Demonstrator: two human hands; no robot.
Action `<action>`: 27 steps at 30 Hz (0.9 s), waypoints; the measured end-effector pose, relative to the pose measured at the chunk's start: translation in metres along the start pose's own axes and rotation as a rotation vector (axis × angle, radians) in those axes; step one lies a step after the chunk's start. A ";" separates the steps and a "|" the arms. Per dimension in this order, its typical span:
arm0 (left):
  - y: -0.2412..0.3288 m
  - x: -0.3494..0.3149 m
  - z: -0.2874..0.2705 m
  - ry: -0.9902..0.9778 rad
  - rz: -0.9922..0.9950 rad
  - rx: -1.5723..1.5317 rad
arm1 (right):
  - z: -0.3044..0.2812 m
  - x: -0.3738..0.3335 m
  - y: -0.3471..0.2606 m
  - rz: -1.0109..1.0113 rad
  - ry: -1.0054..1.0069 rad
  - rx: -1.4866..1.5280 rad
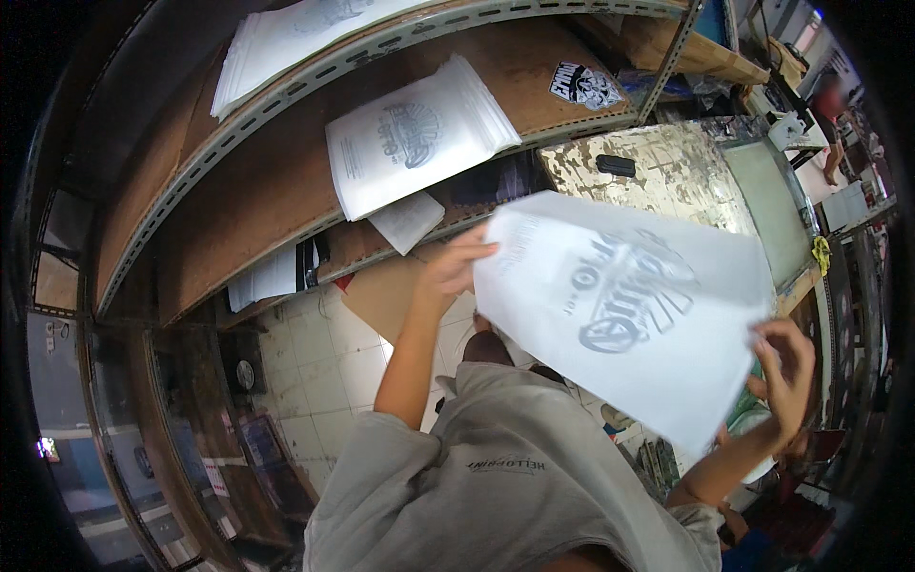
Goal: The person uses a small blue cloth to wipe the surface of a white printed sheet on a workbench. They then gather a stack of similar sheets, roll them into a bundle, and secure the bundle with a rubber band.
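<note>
A large, thin white sheet with a dark printed design (543,276) is stretched between my two hands in front of my body. Whether it is a single sheet or a flat bag, I cannot tell. My left hand (456,267) pinches its left edge near the upper corner. At the opposite edge, my right hand (786,367) is closed with thumb and fingertips on the border. On the shelf beyond my left hand lies a stack of similar white printed sheets (367,176), fanned at one side.
The brown shelf (257,224) has a slotted metal frame (286,95); another white stack (272,48) lies higher up. A paint-worn table (667,162) at right carries a small black object (616,166). Pale floor tiles (324,348) show below. A person (827,124) is far right.
</note>
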State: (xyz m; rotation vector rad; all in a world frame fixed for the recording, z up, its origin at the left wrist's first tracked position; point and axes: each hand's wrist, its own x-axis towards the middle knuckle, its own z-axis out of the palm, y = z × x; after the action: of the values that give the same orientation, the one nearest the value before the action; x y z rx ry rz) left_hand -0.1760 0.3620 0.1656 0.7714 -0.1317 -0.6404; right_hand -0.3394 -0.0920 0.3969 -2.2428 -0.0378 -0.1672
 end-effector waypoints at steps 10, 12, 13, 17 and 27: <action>0.126 -0.085 -0.108 0.574 0.512 0.220 | 0.233 0.223 -0.009 -0.086 -0.056 0.498; 0.152 -0.097 -0.125 0.603 0.642 0.265 | 0.277 0.259 -0.025 -0.057 -0.088 0.566; 0.166 -0.101 -0.134 0.613 0.659 0.278 | 0.295 0.278 -0.030 -0.059 -0.115 0.602; 0.203 -0.105 -0.179 0.710 0.614 0.337 | 0.366 0.345 -0.041 0.034 -0.141 0.589; 0.182 -0.055 -0.340 1.302 0.249 1.204 | 0.509 0.434 0.013 -0.028 0.010 -0.268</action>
State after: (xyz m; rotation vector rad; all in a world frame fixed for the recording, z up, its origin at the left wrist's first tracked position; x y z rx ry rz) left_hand -0.0158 0.6990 0.0521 2.1462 0.6412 0.3650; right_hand 0.1459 0.2823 0.1298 -2.5095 -0.0441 -0.2085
